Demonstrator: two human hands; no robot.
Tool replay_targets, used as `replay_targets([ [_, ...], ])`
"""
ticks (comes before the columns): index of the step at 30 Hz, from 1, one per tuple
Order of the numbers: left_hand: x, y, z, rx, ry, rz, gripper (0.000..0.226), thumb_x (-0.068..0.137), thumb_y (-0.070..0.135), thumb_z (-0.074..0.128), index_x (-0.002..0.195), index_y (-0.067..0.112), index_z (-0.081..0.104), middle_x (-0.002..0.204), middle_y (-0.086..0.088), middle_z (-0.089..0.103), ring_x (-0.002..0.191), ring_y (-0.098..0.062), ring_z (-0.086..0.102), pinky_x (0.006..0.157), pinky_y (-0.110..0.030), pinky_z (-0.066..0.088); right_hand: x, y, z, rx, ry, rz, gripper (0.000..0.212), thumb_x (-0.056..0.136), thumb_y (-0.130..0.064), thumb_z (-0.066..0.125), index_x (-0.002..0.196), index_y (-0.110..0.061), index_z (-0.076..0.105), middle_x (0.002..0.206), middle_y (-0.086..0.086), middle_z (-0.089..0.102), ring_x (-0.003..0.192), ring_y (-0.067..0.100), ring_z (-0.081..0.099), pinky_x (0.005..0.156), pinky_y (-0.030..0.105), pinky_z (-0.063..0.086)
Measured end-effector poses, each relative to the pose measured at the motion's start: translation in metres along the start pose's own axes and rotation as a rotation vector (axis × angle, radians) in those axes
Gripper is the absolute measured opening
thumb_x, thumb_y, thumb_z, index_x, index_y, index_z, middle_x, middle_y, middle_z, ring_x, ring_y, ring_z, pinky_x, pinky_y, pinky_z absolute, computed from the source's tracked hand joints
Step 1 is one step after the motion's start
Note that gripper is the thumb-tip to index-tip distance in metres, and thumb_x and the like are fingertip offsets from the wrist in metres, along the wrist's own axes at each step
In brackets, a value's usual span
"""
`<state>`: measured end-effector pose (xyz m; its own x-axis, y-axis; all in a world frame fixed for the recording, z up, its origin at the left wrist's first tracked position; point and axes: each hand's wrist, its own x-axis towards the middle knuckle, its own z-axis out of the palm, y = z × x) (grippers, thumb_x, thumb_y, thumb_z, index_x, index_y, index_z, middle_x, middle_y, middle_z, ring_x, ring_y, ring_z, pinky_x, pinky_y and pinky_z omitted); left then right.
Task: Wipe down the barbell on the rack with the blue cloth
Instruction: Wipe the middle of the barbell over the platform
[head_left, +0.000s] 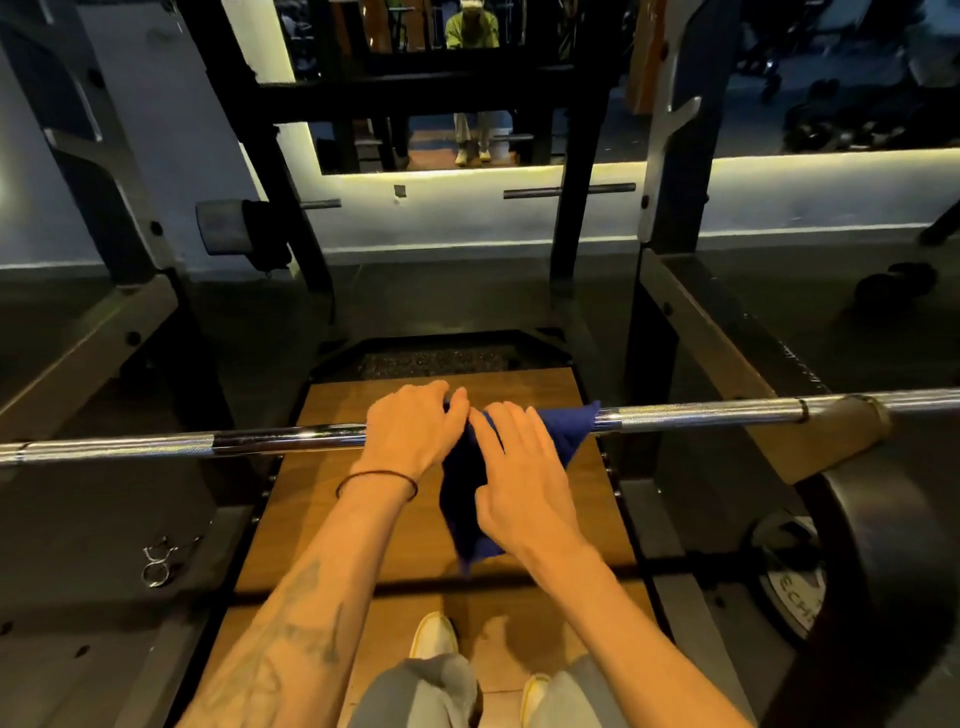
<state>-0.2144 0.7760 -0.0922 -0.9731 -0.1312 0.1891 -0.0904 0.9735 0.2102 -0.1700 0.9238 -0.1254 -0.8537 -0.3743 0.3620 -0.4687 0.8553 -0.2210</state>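
Observation:
A chrome barbell (691, 415) lies across the rack from left to right at waist height. A dark blue cloth (566, 423) is draped over its middle and hangs down toward me. My left hand (410, 426) rests over the bar at the cloth's left edge, fingers curled on the fabric. My right hand (524, 483) presses flat on the hanging part of the cloth just below the bar, thumb pinching it. The bar under the cloth and both hands is hidden.
A black weight plate (841, 561) sits on the bar's right end. Rack uprights (670, 171) stand left and right. A wooden platform (363, 514) lies underfoot, a spring collar (158, 561) on the floor at left. A mirror (467, 88) faces me.

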Motion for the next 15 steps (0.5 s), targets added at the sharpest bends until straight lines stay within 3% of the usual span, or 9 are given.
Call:
replay_targets([
  [3, 0.015, 0.014, 0.0, 0.078, -0.246, -0.07, 0.067, 0.098, 0.061, 0.015, 0.111, 0.02, 0.066, 0.115, -0.009, 0.068, 0.106, -0.031, 0.062, 0.079, -0.038, 0.038, 0.001, -0.002, -0.01, 0.036, 0.022, -0.018, 0.055, 0.072, -0.016, 0.063, 0.125, -0.016, 0.049, 0.121, 0.002, 0.05, 0.111, 0.023, 0.046, 0.106, 0.039, 0.04],
  [6, 0.012, 0.014, 0.005, 0.058, -0.236, -0.11, 0.091, 0.089, 0.078, 0.003, 0.107, 0.018, 0.069, 0.11, -0.008, 0.069, 0.104, -0.031, 0.063, 0.082, -0.039, 0.041, -0.001, -0.001, -0.011, 0.043, 0.055, -0.028, 0.05, 0.076, -0.017, 0.065, 0.123, -0.015, 0.051, 0.121, 0.003, 0.053, 0.113, 0.024, 0.049, 0.108, 0.04, 0.039],
  [9, 0.0, 0.011, 0.007, 0.001, -0.137, -0.057, 0.088, 0.086, 0.08, 0.003, 0.1, 0.02, 0.066, 0.098, -0.007, 0.07, 0.098, -0.032, 0.064, 0.081, -0.039, 0.044, -0.003, 0.027, -0.013, 0.0, 0.03, -0.058, 0.05, 0.08, -0.022, 0.043, 0.128, -0.014, 0.051, 0.121, 0.003, 0.052, 0.111, 0.024, 0.05, 0.107, 0.039, 0.039],
  [11, -0.006, 0.011, 0.002, -0.022, -0.1, -0.033, 0.081, 0.088, 0.078, 0.005, 0.098, 0.02, 0.061, 0.085, -0.003, 0.065, 0.089, -0.029, 0.064, 0.076, -0.037, 0.043, -0.01, 0.055, -0.02, 0.098, 0.082, 0.091, 0.056, 0.077, -0.029, 0.031, 0.125, -0.012, 0.055, 0.122, 0.006, 0.054, 0.112, 0.025, 0.052, 0.107, 0.036, 0.038],
  [13, -0.01, 0.013, -0.001, -0.043, -0.079, -0.028, 0.072, 0.09, 0.075, 0.008, 0.097, 0.022, 0.056, 0.077, 0.001, 0.06, 0.081, -0.025, 0.061, 0.073, -0.035, 0.042, -0.021, 0.085, -0.029, 0.156, 0.188, 0.249, 0.047, 0.079, -0.019, 0.046, 0.123, -0.008, 0.055, 0.122, 0.013, 0.056, 0.113, 0.031, 0.055, 0.105, 0.037, 0.038],
  [15, -0.015, 0.013, -0.001, -0.053, -0.035, 0.003, 0.061, 0.094, 0.07, 0.01, 0.092, 0.025, 0.051, 0.067, 0.005, 0.056, 0.071, -0.02, 0.056, 0.073, -0.035, 0.041, -0.029, 0.106, -0.031, 0.076, 0.237, 0.325, 0.058, 0.071, -0.001, 0.065, 0.127, -0.006, 0.052, 0.124, 0.017, 0.055, 0.117, 0.039, 0.053, 0.109, 0.046, 0.038],
])
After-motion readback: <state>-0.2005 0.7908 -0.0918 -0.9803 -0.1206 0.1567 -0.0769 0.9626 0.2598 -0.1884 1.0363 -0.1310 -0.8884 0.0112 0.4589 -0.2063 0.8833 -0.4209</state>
